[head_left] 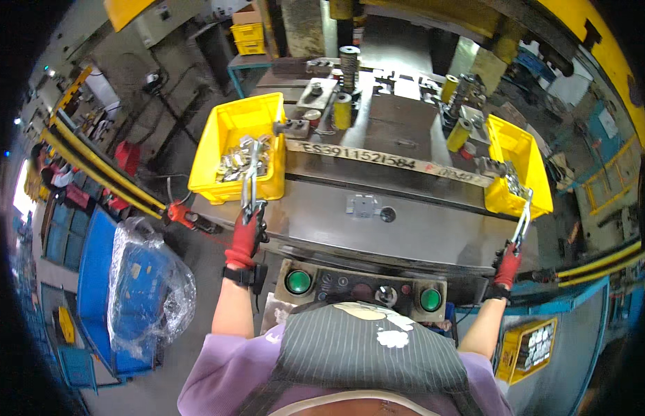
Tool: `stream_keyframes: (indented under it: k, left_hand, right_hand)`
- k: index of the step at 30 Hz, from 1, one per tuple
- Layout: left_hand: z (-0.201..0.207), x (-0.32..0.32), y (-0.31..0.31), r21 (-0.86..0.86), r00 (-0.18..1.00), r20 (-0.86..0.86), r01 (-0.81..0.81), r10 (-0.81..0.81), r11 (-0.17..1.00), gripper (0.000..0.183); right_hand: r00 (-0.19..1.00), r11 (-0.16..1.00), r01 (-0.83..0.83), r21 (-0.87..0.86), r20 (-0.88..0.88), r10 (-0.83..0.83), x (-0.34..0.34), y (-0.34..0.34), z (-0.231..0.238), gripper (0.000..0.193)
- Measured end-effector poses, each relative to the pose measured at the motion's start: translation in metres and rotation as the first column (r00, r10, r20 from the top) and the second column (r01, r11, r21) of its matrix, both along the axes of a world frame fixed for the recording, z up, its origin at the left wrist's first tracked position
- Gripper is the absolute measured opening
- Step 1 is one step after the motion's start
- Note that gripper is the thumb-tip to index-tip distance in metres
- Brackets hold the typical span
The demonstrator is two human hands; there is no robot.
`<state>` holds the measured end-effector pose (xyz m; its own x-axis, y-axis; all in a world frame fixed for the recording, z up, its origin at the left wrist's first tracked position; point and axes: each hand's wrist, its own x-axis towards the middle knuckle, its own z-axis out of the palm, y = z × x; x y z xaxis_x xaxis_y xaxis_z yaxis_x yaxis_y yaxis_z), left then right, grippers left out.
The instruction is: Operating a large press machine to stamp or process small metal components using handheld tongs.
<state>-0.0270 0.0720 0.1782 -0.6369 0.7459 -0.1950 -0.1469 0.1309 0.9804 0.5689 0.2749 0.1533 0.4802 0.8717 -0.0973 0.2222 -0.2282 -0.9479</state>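
My left hand (pixel 247 232), in a red and black glove, is closed round a pair of long metal tongs (pixel 250 177). Their tips reach over the small shiny metal parts (pixel 240 161) in the left yellow bin (pixel 267 191); whether they grip one I cannot tell. On the other side my right hand (pixel 507 267), gloved alike, grips a second pair of metal tongs (pixel 523 222). These point up to the right yellow bin (pixel 541 201), close to metal parts (pixel 513 182) at its near left side. What lies between their tips is too small to make out.
Both bins stand on the press bed (pixel 322 208), with a die (pixel 398 128), springs and yellow posts behind. Two green buttons (pixel 298 281) sit on the control panel (pixel 360 286) before me. Left is a blue container (pixel 93 277) with clear plastic; lower right, a yellow crate (pixel 509 353) of parts.
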Motion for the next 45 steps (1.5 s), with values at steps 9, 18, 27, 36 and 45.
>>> stream_keyframes:
  k: [9,18,27,36,45]
  left_hand:
    - [-0.09,0.063,0.052,0.146,0.975,-0.207,0.107,-0.075,0.983,0.013]
    - [-0.122,0.09,0.074,0.075,0.923,-0.385,0.051,-0.018,0.996,0.023]
    - [-0.109,0.093,0.067,0.008,0.824,-0.558,0.123,-0.098,0.992,0.026]
    - [-0.103,0.094,0.066,0.055,0.841,-0.529,0.169,-0.115,0.984,0.03]
    - [-0.087,0.098,0.06,0.03,0.833,-0.538,0.173,-0.13,0.985,0.03]
  right_hand:
    - [0.625,0.723,-0.689,-0.047,0.466,0.626,-0.146,-0.123,0.042,0.042]
    - [0.482,0.645,-0.755,-0.115,0.57,0.665,-0.191,-0.122,0.051,0.053]
    - [0.584,0.757,-0.642,0.118,0.716,0.384,-0.215,0.021,0.144,0.046]
    - [0.273,0.672,-0.722,-0.162,0.826,0.493,-0.255,0.113,0.189,0.034]
    - [0.373,0.521,-0.85,-0.077,0.611,0.699,-0.243,0.137,0.158,0.031]
